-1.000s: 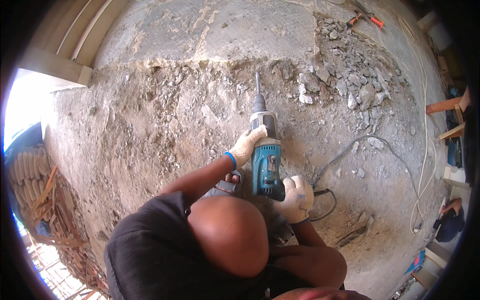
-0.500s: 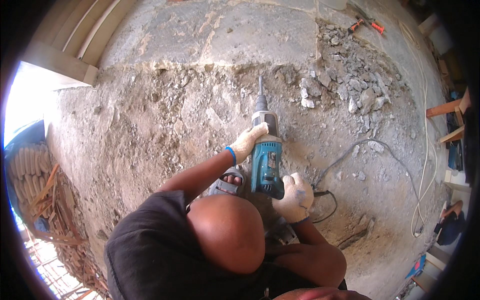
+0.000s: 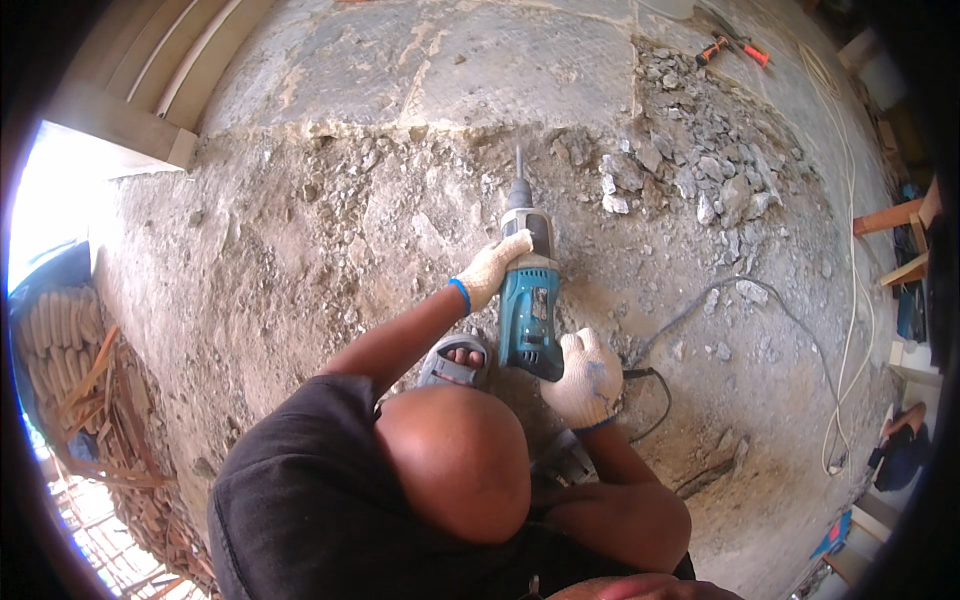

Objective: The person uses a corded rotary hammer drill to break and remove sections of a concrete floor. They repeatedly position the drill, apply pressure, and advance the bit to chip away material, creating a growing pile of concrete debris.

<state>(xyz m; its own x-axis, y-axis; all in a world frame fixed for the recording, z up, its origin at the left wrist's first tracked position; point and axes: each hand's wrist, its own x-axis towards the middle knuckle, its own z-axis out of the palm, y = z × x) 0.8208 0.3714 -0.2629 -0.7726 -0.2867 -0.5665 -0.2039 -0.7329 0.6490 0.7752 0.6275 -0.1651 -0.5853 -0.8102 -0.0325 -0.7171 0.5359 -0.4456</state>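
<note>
Drill [image 3: 528, 315] crept fwd twd slab [image 3: 530, 70] since a sec ago; my L grip [image 3: 492, 268] clasped its front, my R grip [image 3: 585, 380] its rear.

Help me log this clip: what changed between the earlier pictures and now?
The teal power tool has moved slightly forward, away from the person; the left hand and right hand went with it. Nothing was taken up or let go. The rubble and orange-handled tools lie as before.

The gloved left grip [image 3: 488, 270] holds a teal power hammer [image 3: 528, 305] near its front, the right grip [image 3: 584, 383] its rear. Grey rubble [image 3: 735, 190] lies beyond.
</note>
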